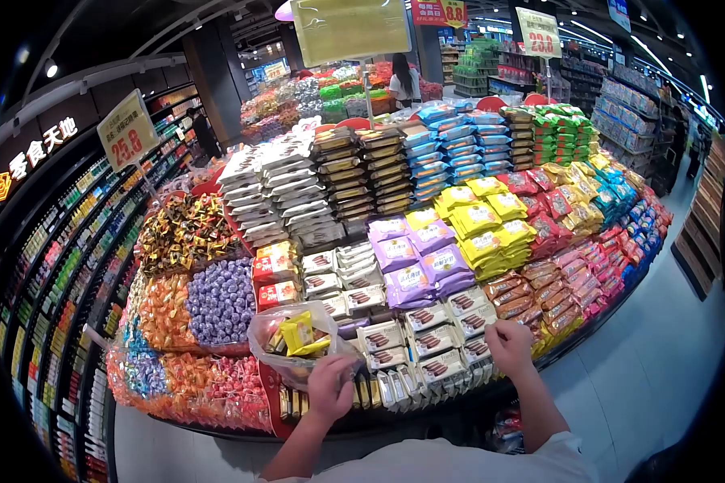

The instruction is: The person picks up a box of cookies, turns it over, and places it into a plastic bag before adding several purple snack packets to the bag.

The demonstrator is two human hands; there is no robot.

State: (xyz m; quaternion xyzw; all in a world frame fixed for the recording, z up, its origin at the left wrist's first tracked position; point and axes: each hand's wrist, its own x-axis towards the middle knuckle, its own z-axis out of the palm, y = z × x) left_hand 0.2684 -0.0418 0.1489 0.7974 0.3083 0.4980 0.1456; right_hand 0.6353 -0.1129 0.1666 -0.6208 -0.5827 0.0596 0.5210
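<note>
My left hand (pixel 332 388) is closed on the rim of a clear plastic bag (pixel 267 364). Inside the bag lie yellow snack packets (pixel 302 332) and other wrapped pieces that I cannot make out. The bag rests over the front part of the snack display. My right hand (pixel 510 348) has curled fingers at the edge of the white biscuit packets (pixel 469 303); anything between its fingertips is hidden. Purple packets (pixel 411 278) lie just behind these white ones. To the right of my right hand are brown-wrapped snacks (pixel 540 294).
Yellow packets (pixel 483 217), stacked white packs (pixel 294 185) and blue packs (pixel 443 153) rise behind. Purple round candies (pixel 217 302) fill a left section. Price signs (pixel 127 133) stand on poles. A person (pixel 404 84) with long hair is farther back. Shelves (pixel 64 298) line the left.
</note>
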